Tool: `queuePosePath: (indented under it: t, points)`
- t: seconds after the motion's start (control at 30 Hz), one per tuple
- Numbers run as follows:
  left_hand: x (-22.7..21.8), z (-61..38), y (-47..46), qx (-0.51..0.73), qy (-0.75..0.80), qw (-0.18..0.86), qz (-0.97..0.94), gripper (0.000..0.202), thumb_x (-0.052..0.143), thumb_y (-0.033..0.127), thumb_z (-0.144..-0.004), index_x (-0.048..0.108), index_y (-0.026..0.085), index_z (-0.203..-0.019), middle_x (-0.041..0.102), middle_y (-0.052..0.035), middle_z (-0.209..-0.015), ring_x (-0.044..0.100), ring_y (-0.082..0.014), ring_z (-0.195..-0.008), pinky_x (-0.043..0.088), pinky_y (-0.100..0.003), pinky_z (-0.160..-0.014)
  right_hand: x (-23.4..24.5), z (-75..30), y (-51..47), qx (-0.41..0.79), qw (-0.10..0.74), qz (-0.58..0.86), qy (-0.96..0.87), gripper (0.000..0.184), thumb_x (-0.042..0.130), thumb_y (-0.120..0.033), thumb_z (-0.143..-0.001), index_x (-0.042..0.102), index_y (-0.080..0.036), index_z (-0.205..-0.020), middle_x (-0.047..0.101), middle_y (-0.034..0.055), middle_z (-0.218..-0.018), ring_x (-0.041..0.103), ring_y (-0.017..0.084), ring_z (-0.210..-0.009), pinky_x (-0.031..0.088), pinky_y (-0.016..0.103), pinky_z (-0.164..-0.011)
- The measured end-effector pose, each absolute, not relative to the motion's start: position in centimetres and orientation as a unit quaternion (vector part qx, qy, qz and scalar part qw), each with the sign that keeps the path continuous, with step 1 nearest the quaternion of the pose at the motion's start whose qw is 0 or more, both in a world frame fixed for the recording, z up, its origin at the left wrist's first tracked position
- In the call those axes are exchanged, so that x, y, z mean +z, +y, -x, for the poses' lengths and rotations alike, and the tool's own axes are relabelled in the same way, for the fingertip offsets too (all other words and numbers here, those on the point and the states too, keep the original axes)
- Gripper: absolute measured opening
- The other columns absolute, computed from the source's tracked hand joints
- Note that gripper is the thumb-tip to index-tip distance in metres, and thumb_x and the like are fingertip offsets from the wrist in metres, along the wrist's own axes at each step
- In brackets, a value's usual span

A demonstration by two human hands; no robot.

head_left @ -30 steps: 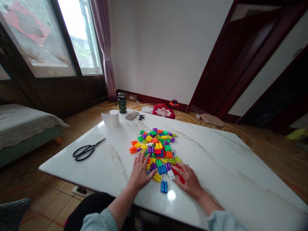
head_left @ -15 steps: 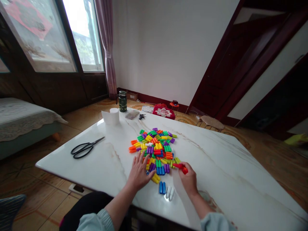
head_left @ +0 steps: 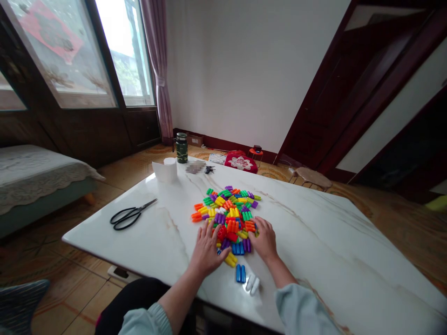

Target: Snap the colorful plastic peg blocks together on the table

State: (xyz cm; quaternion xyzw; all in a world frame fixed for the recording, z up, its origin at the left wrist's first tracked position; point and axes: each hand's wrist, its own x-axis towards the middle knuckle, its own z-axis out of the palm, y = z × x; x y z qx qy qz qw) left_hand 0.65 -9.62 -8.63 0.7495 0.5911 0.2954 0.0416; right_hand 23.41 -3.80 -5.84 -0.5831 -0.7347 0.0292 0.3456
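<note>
A heap of small colourful plastic pieces (head_left: 233, 213), shaped like joined rounded tubes, lies on the white marbled table (head_left: 307, 242). My left hand (head_left: 208, 246) rests over the heap's left front edge, fingers spread, next to a red piece (head_left: 222, 232) and a yellow piece (head_left: 231, 259). On the heap's right side, my right hand (head_left: 264, 239) reaches in with fingers apart, its fingertips by an orange piece (head_left: 250, 226); nothing shows in its grip. A blue piece (head_left: 240, 273) and a white piece (head_left: 252, 284) lie apart near the front.
Black-handled scissors (head_left: 131, 216) lie to the left. At the far corner stand a white paper roll (head_left: 166, 170) and a camouflage bottle (head_left: 182, 148), with a blurred item and dark keys (head_left: 209, 170) beside them. A stool (head_left: 310, 178) stands beyond the table.
My right hand has let go of the red piece it held and moved up against the heap's right side. Red pieces now lie between my hands. My left hand stays nearly in place.
</note>
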Motion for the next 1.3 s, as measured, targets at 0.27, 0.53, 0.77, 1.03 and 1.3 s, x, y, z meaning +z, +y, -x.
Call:
queuePosePath:
  t: [0.27,0.53,0.77,1.03,1.3]
  points:
    - [-8.6,-0.6,-9.7,0.300,0.590,0.046,-0.748,0.074,0.060,0.054,-0.082,0.041,0.021,-0.145,0.031,-0.0137,-0.157,0.020,-0.0377,-0.147,0.024,-0.059,-0.115,-7.5,-24.6,-5.1,0.029,0.248,0.592,-0.766,0.048,0.061,-0.023,-0.075,0.059,-0.026,-0.123,0.058,0.0086,-0.128,0.054,0.027,-0.117,0.048,0.040,-0.096]
    - [-8.7,-0.6,-9.7,0.300,0.589,0.038,-0.749,0.072,0.060,0.053,-0.082,0.042,0.020,-0.144,0.032,-0.0146,-0.156,0.021,-0.0375,-0.147,0.024,-0.059,-0.115,-7.7,-23.9,-5.2,-0.025,0.250,0.569,-0.783,0.041,0.059,-0.032,-0.084,0.058,-0.028,-0.126,0.060,0.0070,-0.127,0.054,0.027,-0.112,0.048,0.041,-0.092]
    - [-8.6,-0.6,-9.6,0.299,0.593,0.039,-0.747,0.073,0.059,0.054,-0.082,0.041,0.020,-0.144,0.031,-0.0149,-0.157,0.020,-0.0366,-0.147,0.025,-0.058,-0.115,-8.1,-23.9,-5.5,-0.024,0.263,0.567,-0.780,0.039,0.047,-0.025,-0.089,0.060,-0.028,-0.126,0.065,0.0055,-0.116,0.061,0.023,-0.101,0.050,0.034,-0.085]
    - [-8.7,-0.6,-9.6,0.299,0.592,0.043,-0.747,0.073,0.059,0.054,-0.082,0.042,0.020,-0.144,0.031,-0.0152,-0.157,0.021,-0.0370,-0.147,0.024,-0.059,-0.115,-7.1,-22.3,-2.4,0.096,0.505,0.653,-0.556,0.040,0.050,-0.047,-0.084,0.061,-0.019,-0.110,0.072,0.0102,-0.100,0.066,0.025,-0.088,0.052,0.035,-0.078]
    - [-8.6,-0.6,-9.7,0.294,0.591,0.044,-0.750,0.072,0.060,0.053,-0.082,0.043,0.019,-0.143,0.031,-0.0154,-0.157,0.019,-0.0371,-0.147,0.023,-0.059,-0.116,-3.4,-16.8,-0.3,0.174,0.470,0.554,-0.665,0.049,0.046,-0.051,-0.089,0.064,-0.015,-0.116,0.067,0.0164,-0.117,0.065,0.026,-0.099,0.052,0.040,-0.089]
